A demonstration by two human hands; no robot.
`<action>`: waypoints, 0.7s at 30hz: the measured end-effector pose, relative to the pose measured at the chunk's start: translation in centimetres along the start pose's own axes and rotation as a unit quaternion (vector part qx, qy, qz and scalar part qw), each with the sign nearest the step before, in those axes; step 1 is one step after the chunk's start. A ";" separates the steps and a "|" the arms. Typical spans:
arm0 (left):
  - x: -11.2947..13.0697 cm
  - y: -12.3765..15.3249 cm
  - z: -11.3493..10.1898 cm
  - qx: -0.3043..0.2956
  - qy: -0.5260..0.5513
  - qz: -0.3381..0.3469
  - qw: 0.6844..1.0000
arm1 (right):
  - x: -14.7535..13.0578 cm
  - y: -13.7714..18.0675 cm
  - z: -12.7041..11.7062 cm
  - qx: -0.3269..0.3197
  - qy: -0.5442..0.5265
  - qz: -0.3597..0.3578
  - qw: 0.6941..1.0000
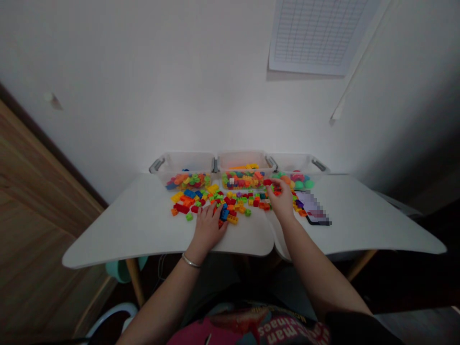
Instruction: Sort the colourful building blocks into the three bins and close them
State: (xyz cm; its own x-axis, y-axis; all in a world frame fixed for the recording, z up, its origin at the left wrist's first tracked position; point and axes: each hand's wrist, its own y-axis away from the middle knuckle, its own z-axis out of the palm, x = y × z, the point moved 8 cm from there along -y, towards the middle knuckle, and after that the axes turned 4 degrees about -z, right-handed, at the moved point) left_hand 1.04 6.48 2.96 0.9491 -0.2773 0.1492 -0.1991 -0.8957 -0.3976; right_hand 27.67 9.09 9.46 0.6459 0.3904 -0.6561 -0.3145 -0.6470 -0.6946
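Several small plastic building bricks in red, yellow, blue, green and orange lie scattered on a white table. My left hand rests palm down at the near edge of the pile, fingers stretched toward a blue brick. A thin bracelet circles that wrist. My right hand hovers over the right part of the pile, its fingers curled and pinching a red brick.
Three clear plastic bins stand in a row against the wall: the left bin and middle bin hold bricks, the right bin holds round green and pink pieces. A phone lies right of the pile. A wooden door is at left.
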 end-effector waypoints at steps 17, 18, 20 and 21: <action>-0.2 0.1 0.0 -0.006 0.012 -0.004 1.000 | 0.8 -7.4 4.7 -0.022 0.051 0.009 0.998; -0.2 0.1 0.0 -0.004 0.011 -0.004 1.000 | 0.9 -7.4 4.8 -0.031 0.063 0.007 0.998; -0.1 0.1 0.0 0.001 0.008 -0.002 1.000 | 1.0 -7.3 4.9 -0.040 0.087 0.013 0.995; -0.1 0.1 0.0 0.004 0.007 0.000 1.000 | 1.1 -7.3 4.8 -0.043 0.097 0.018 0.994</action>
State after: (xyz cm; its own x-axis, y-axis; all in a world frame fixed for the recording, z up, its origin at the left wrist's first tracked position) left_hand 0.90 6.42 2.92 0.9456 -0.2825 0.1613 -0.1979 -0.8930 -0.4042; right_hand 27.35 17.45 12.37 0.7596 0.2387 -0.6050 -0.2844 -0.7146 -0.6391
